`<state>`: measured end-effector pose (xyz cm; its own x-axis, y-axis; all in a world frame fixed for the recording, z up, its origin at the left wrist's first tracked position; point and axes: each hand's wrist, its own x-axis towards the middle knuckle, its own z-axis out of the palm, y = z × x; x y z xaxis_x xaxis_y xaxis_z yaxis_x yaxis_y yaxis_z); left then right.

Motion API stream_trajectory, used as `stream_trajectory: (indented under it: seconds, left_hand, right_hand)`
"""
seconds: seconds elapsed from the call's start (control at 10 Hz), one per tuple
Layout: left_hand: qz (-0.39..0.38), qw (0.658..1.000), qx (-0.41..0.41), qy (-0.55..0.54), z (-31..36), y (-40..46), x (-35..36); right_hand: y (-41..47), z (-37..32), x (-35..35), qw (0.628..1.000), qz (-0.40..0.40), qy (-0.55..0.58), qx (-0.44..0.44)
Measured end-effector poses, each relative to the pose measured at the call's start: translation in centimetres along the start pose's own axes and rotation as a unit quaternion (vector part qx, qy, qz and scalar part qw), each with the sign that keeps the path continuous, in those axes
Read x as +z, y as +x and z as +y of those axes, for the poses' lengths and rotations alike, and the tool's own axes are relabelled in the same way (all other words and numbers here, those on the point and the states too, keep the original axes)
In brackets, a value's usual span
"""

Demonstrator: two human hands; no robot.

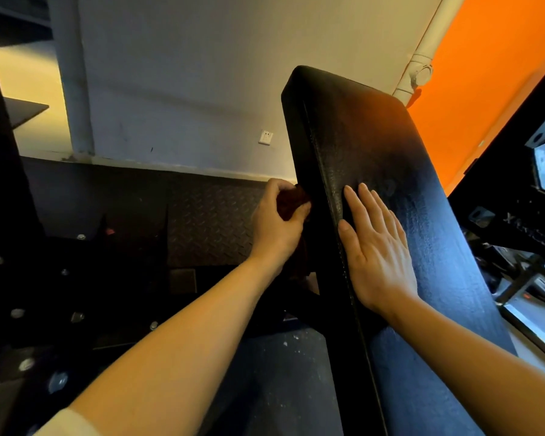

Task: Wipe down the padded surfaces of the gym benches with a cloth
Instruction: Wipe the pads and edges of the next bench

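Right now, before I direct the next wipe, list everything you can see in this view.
bench pad: one, black, tilted up through the centre, running from the bottom edge to the wall.
cloth: one, dark red, bunched against the pad's left side edge.
wall socket: one, white, on the grey wall left of the pad.
pipe: one, white, running down the wall beside the orange panel at upper right.
tread-plate panel: one, dark, along the base of the wall.
machine frame: one, black, at the right edge, partly cut off.
left hand: fingers curled round the cloth at the pad's side.
right hand: flat on the pad face, fingers straight.
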<state>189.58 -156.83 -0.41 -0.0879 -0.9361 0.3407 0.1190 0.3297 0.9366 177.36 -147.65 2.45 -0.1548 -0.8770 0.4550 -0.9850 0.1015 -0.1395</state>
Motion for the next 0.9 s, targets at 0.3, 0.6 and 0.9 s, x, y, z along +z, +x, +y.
stream_trajectory:
  seconds: [0.3,0.6,0.9]
  left_hand:
    - [0.021,0.999,0.003,-0.049,-0.2,-0.9,0.4]
    - [0.082,0.992,-0.073,-0.062,-2.8,-1.2,0.3]
    - [0.048,0.993,-0.087,-0.059,-1.4,0.2,0.1]
  right_hand:
    - [-0.1,0.0,0.0,1.000,0.000,0.000,0.001]
    - [0.0,0.0,0.0,1.000,0.008,0.010,0.002]
    - [0.0,0.1,0.2,1.000,0.010,0.008,-0.001]
